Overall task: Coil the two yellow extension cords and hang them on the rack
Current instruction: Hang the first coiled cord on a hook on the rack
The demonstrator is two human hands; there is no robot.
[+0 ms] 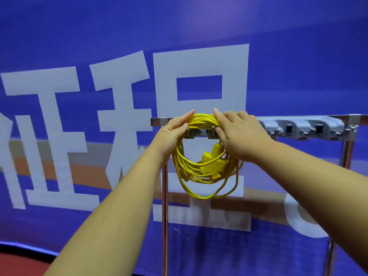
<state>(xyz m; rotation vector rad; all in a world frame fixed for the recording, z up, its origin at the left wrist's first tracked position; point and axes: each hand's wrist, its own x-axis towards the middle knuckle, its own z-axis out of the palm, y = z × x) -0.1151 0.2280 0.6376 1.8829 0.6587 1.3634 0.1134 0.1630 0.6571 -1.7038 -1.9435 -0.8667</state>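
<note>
Blue fabric banner [79, 46], white characters: filled the frame. Chromed metal rack [310, 127], grey plastic hooks: stood centre right. Yellow extension-cord coil [201, 172]: hung at centre on the rack's left end (plugs inside the loops). Left hand [175, 130], right hand [239, 136]: gripped the coil's top, fingers over, thumbs under.

At the left end of the rack [302, 126], the top of the yellow coil [201, 176] is covered by the left hand [173, 134] and right hand [239, 136] gripping it, and the rack's right end and legs are cut off by the picture's edges.
</note>
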